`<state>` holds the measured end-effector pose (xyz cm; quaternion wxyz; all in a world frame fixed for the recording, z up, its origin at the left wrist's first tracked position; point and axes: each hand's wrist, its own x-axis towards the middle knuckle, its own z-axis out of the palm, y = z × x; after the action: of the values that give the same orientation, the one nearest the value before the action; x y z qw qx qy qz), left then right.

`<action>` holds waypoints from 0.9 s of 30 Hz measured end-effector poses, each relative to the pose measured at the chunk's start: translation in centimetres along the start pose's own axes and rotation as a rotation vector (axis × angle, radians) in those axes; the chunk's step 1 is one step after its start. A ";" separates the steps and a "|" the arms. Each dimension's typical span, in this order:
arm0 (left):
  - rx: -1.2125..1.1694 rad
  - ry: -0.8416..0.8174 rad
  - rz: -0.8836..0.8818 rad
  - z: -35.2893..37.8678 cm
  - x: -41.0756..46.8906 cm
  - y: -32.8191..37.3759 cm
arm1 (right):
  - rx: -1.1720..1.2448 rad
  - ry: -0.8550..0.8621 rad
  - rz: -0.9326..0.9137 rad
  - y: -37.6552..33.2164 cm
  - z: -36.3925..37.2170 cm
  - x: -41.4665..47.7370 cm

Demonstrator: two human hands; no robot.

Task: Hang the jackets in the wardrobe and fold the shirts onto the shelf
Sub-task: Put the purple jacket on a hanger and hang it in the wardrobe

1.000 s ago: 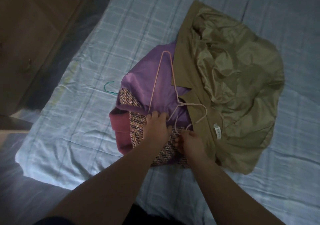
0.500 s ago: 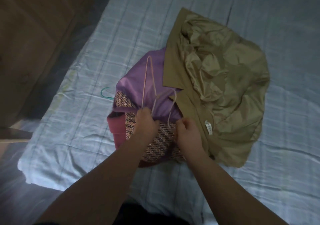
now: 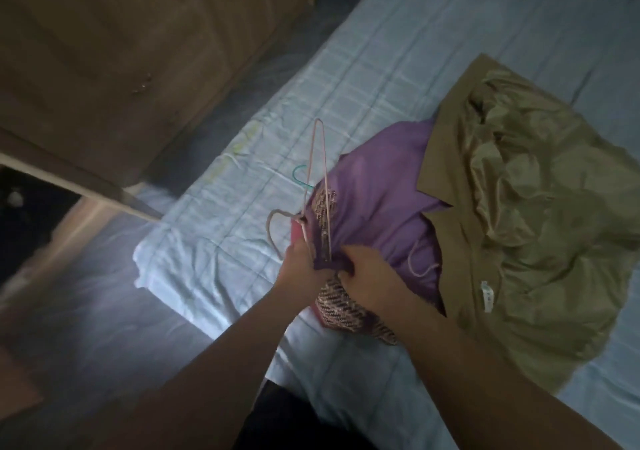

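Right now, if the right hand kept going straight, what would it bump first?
The right hand would probably first meet the bunched patterned tweed jacket in its grip, then the thin pink wire hanger the left hand holds; depth unclear.

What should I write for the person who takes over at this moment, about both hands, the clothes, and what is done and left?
Left hand: grips the pink wire hanger, which stands upright over the pile.
Right hand: pinches the purple fabric beside the tweed jacket.
On the bed: olive jacket, lining up, overlapping the purple fabric; a teal hanger hook shows beside the pile.
Done: nothing in view hung or folded.
Left: fit the hanger into a jacket, hang the jackets, fold the shirts.
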<state>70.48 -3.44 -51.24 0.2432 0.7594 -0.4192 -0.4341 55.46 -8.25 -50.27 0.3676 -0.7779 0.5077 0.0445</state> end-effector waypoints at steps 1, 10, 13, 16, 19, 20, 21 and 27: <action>-0.035 -0.015 -0.017 -0.2 -0.3 -1.1 | -0.091 -0.057 -0.009 -0.4 0.7 -0.1; -0.270 -0.068 -0.075 -1.6 -3.4 -2.2 | 0.125 -0.003 0.023 -1.3 2.1 -1.3; -0.316 -0.075 -0.120 -1.6 -4.1 -1.5 | 0.214 0.023 0.090 -1.7 1.8 -1.9; -0.245 -0.035 -0.175 -2.1 -4.5 -0.9 | 0.247 0.048 0.091 -2.4 1.4 -2.0; -0.212 0.011 -0.154 -3.5 -3.7 -1.2 | 0.267 0.089 0.053 -3.9 1.0 -1.3; -0.229 0.019 -0.146 -4.3 -3.2 -1.5 | 0.273 0.095 0.034 -4.5 0.9 -1.0; -0.248 0.036 -0.138 -5.3 -2.8 -1.7 | 0.280 0.102 0.011 -5.1 0.7 -0.5; -0.373 0.142 -0.174 -12.2 0.2 -4.9 | 0.248 0.153 -0.018 -9.2 0.8 3.9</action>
<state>83.13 -0.98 -48.76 0.3698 0.7632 -0.2462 -0.4691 65.11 -8.70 -47.74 0.4216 -0.7321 0.5288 -0.0816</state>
